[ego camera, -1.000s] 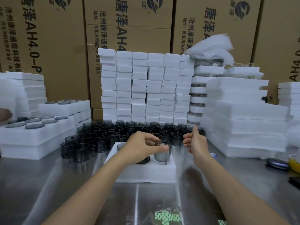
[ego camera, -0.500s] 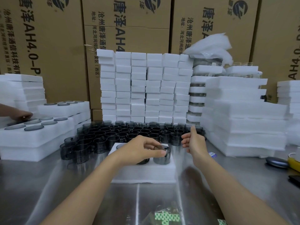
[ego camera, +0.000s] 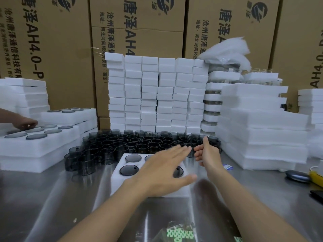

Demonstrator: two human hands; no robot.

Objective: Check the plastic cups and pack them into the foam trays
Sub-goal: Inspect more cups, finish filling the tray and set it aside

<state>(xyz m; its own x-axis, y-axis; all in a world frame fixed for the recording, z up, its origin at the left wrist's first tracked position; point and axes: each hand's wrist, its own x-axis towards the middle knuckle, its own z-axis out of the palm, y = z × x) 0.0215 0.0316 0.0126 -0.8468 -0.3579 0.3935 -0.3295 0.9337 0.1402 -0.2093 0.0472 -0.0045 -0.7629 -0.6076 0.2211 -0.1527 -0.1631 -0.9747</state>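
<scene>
At centre frame, a left hand (ego camera: 166,169) is spread flat, fingers straight and apart, over a white foam tray (ego camera: 118,183) with smoky grey plastic cups (ego camera: 130,170) sunk in its holes. Just right of it, the right hand (ego camera: 208,155) has loosely curled fingers and holds nothing. Loose cups (ego camera: 139,144) crowd the steel table (ego camera: 52,198) behind the tray.

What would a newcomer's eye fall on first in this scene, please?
A wall of white foam blocks rises at the back centre, before tall printed cartons. In front of it a dense cluster of dark cups stands on the steel table. Nearest, the left hand is spread open over a foam tray with cups seated in its holes.
</scene>
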